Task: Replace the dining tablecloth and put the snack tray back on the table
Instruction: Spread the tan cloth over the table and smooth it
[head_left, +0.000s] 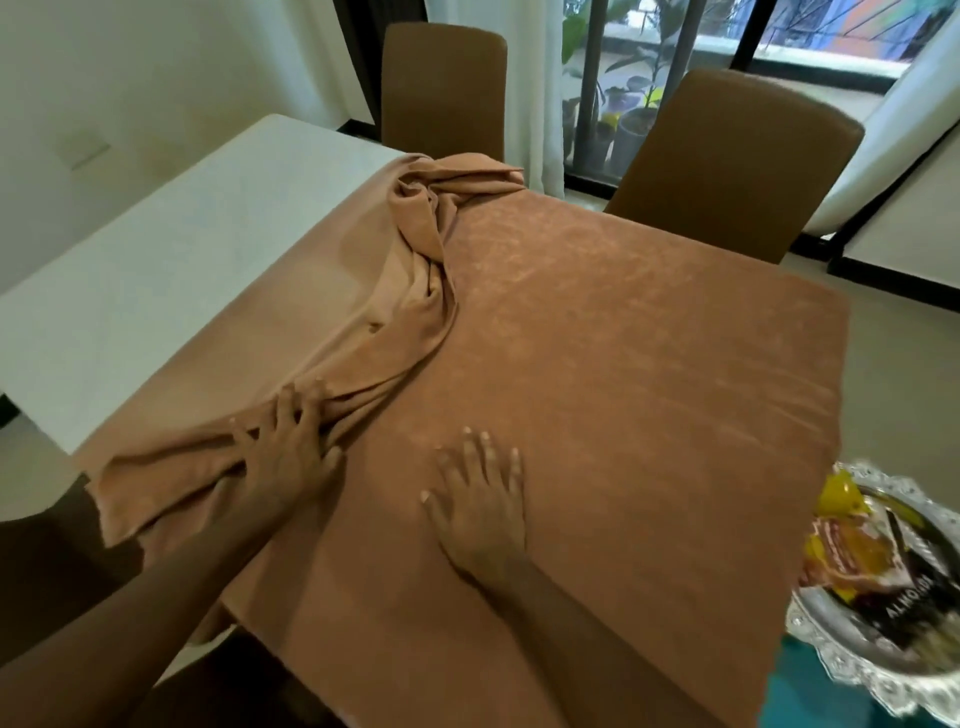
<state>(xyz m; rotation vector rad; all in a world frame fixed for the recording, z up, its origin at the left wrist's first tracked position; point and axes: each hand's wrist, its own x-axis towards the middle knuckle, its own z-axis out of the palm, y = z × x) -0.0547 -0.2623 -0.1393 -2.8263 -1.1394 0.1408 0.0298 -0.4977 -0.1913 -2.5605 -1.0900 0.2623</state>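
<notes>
A tan tablecloth (623, 374) covers the right part of the white dining table (171, 249). Its left portion lies bunched in a long fold (415, 291) running from the far edge toward me. My left hand (288, 447) rests with spread fingers on the near end of that bunched fold. My right hand (480, 499) presses flat, fingers straight, on the smooth cloth near the front. The silver snack tray (878, 644), holding snack packets (852, 551), sits off the table at the lower right.
Two brown chairs (444, 88) (737, 161) stand at the table's far side. Behind them are a window with potted plants (628, 114) and white curtains. A dark chair back (47, 566) shows at the lower left. A teal surface lies under the tray.
</notes>
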